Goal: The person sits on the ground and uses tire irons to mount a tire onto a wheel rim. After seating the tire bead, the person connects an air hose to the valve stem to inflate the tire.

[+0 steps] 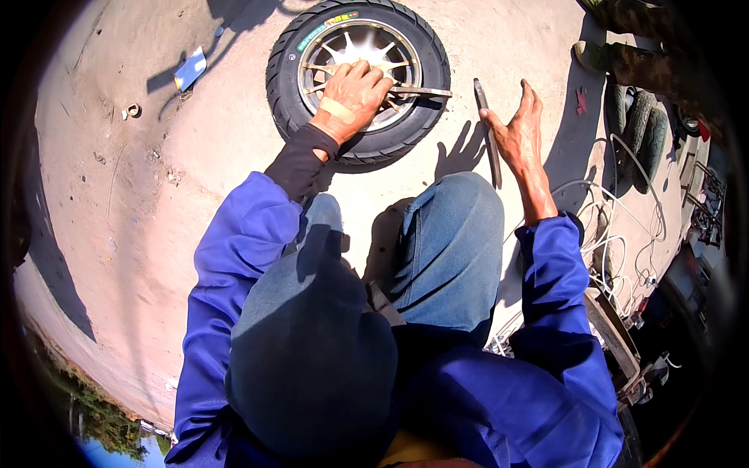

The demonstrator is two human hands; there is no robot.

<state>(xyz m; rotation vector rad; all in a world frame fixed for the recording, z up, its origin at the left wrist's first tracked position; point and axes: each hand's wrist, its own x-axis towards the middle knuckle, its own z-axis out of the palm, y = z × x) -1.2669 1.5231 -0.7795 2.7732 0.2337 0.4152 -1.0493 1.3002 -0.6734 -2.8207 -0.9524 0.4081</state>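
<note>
A black tyre on a pale spoked wheel lies flat on the ground ahead of my knees. My left hand, with a plaster strip on its back, is closed over the hub area. A metal tyre lever sticks out from under its fingers to the right, across the rim and tyre. Off to the right, my right hand is open, fingers stretched and thumb apart. Beside its thumb is a second, dark tyre lever; whether the thumb touches it I cannot tell.
Several worn tyres stand at the far right, near another person's leg. A pale hose coils along the right side. A blue and white packet and a small ring-shaped object lie on the left.
</note>
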